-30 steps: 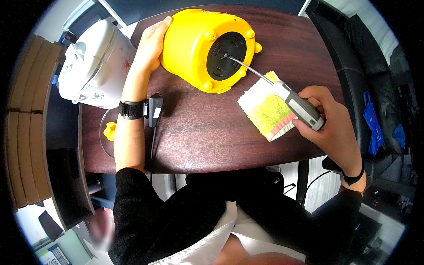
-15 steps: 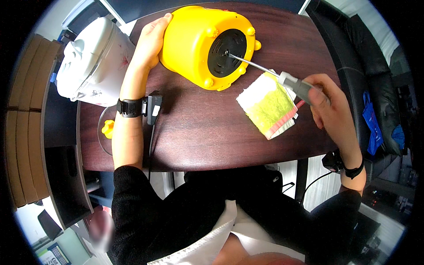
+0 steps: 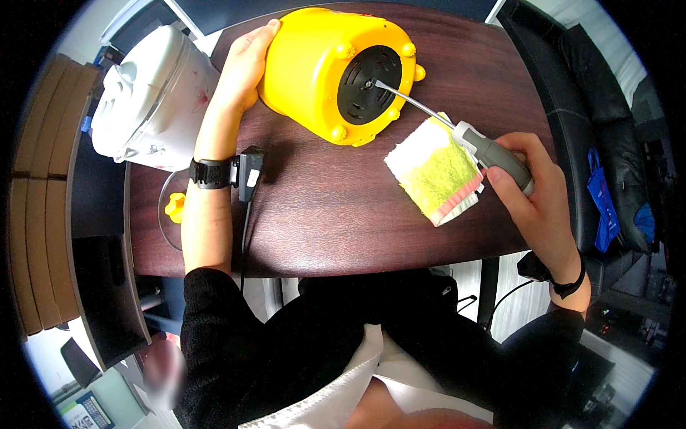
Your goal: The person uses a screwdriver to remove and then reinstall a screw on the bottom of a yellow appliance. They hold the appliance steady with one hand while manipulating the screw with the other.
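Observation:
A yellow pot-shaped appliance housing (image 3: 304, 71) lies on its side on the table, with its round black vented base plate (image 3: 357, 96) and small yellow feet turned to the right. My left hand (image 3: 246, 64) is closed on its left end; several of its fingers are hidden behind the housing. In my right hand (image 3: 532, 182) is a grey-handled screwdriver (image 3: 493, 154), thumb and fingers wrapped round the handle. The flat metal tip is just right of the plate's centre; whether it touches cannot be told. Below the shaft lies a folded yellow-green and white towel (image 3: 436, 175).
A white lidded cooker (image 3: 153, 104) stands at the table's left. Near my left forearm is a clear round lid (image 3: 168, 232) with a yellow knob (image 3: 175, 207). Brown boxes (image 3: 43, 214) are stacked further left. A black sofa (image 3: 572, 93) borders the right side.
The screwdriver's tip has shifted slightly right from the plate's centre. My right hand's grip has changed, with the thumb lower and more handle showing. My left hand stays on the housing.

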The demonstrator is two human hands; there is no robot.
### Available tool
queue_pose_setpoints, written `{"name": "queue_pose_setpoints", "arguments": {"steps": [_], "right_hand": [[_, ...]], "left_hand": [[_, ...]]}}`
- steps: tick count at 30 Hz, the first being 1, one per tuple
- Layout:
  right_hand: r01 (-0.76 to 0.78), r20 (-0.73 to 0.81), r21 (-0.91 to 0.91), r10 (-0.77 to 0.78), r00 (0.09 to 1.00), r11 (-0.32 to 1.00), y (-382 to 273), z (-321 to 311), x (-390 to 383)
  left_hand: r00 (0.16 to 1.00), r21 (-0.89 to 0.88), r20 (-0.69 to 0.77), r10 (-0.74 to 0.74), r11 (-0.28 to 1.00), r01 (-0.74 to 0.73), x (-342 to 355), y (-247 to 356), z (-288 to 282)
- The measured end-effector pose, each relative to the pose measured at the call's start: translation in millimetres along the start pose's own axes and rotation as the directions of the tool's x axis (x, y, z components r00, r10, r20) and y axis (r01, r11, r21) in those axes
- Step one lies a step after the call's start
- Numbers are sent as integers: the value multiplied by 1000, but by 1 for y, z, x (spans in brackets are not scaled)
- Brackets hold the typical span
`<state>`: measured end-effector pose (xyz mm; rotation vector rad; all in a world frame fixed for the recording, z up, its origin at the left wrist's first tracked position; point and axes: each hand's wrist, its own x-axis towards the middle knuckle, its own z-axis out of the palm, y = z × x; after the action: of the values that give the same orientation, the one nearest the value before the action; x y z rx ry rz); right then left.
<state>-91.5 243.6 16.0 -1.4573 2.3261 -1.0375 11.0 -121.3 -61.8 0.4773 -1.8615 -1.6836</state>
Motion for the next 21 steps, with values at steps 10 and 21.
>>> {"name": "queue_pose_setpoints", "arguments": {"steps": [10, 21], "right_hand": [[-4, 12, 14, 4, 1000, 1000, 0, 3, -1], [53, 38, -106, -49, 998, 993, -7, 6, -8]], "left_hand": [[1000, -45, 13, 8, 999, -7, 3, -3, 0], [1000, -21, 6, 28, 999, -28, 2, -2, 2]]}}
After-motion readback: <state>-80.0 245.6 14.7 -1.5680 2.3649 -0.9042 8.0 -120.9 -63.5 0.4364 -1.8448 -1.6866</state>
